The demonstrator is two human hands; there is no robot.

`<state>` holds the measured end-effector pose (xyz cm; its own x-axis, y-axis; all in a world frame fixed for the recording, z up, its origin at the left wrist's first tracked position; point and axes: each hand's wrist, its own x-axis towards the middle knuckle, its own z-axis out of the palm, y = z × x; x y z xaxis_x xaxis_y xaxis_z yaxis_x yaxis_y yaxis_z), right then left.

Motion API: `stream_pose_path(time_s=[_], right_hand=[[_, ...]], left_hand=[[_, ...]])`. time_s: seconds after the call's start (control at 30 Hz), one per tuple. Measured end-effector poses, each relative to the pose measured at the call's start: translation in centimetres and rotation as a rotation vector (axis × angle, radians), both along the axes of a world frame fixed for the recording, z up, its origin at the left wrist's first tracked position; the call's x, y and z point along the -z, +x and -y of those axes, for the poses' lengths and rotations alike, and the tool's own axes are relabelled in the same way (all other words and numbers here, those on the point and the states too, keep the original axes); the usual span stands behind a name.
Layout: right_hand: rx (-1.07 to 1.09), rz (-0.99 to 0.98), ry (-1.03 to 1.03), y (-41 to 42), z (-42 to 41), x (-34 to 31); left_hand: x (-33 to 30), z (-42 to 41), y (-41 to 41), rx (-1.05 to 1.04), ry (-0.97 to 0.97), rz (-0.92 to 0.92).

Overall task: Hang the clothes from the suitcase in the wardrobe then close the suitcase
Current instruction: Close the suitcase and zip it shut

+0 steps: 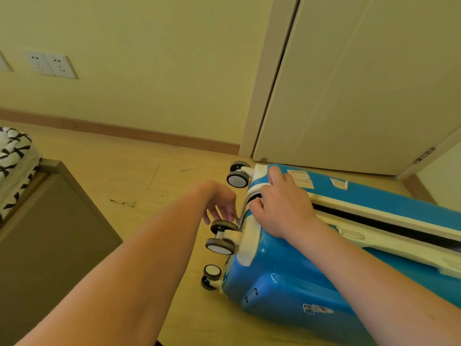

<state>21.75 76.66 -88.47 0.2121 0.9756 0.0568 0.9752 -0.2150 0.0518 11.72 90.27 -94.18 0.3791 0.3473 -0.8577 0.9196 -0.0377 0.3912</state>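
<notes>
A blue hard-shell suitcase (294, 278) with cream trim lies on the floor, its two halves together and its wheels (220, 236) pointing left. My right hand (282, 206) lies on the suitcase's upper corner at the wheel end, fingers curled over the cream edge. My left hand (222, 206) is at the same end, just above a wheel, its fingertips pinching a small metal zipper pull at the seam. The wardrobe door (349, 83) stands shut right behind the suitcase. No clothes are in view.
A brown bed frame or cabinet (50, 233) with black-and-white patterned bedding (12, 166) stands at the left. Bare wooden floor (149, 171) lies between it and the suitcase. Wall sockets (51, 63) sit low on the yellow wall.
</notes>
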Motion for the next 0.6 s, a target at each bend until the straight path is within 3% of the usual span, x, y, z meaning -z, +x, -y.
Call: stream_pose_path(time_s=[0.6], right_hand=[[0.094,-0.103,0.160,0.4,0.8,0.5]], left_hand=[[2.4,1.5,-1.7,-0.208,0.107,0.319]])
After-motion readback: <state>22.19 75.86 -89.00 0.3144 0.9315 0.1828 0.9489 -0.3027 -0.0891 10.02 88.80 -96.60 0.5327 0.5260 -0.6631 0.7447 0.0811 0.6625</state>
